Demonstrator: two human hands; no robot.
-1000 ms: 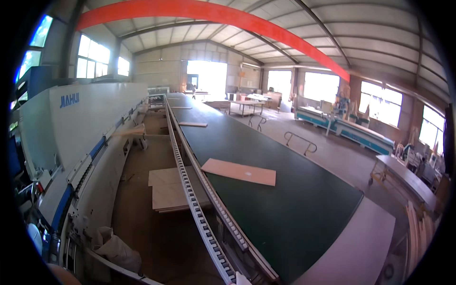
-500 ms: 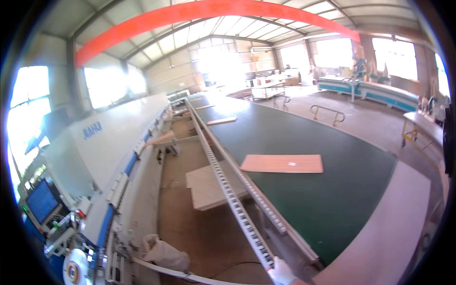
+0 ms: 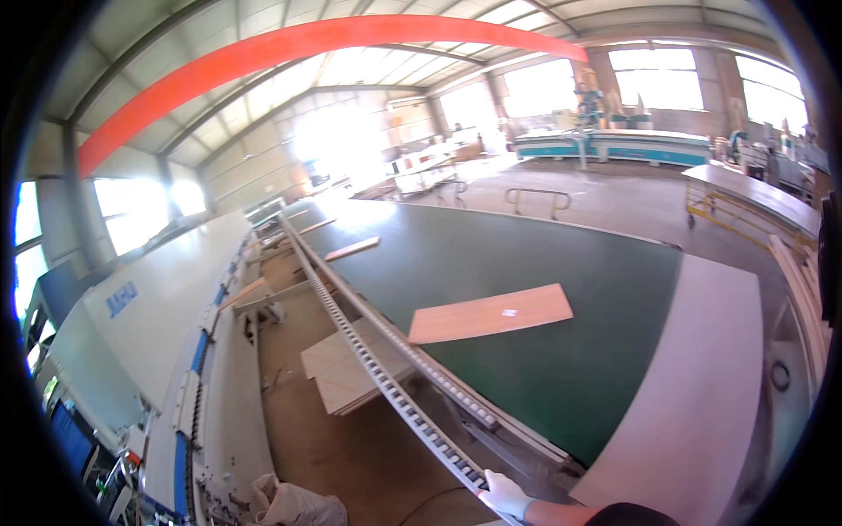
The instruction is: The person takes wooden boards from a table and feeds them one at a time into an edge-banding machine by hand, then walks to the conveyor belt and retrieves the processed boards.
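Note:
My right hand, in a white glove, is at the bottom centre, fingers wrapped over the near end of a long roller rail. The forearm enters from the lower right. My left hand is out of view. Beside the rail runs a wide green belt table, with a pink wood-look board lying flat near its inner edge and smaller strips farther along. A pale panel borders the belt at the right. Stacked boards lie low under the rail.
A long white machine with a screen fills the left; a sack lies by its base. Right are a wheeled table, leaning planks and a low rack. Farther back stands a teal machine.
The camera view has shifted, latterly turning rightward. My right hand, barely visible at the bottom edge a second ago, now shows with its forearm, on the roller rail.

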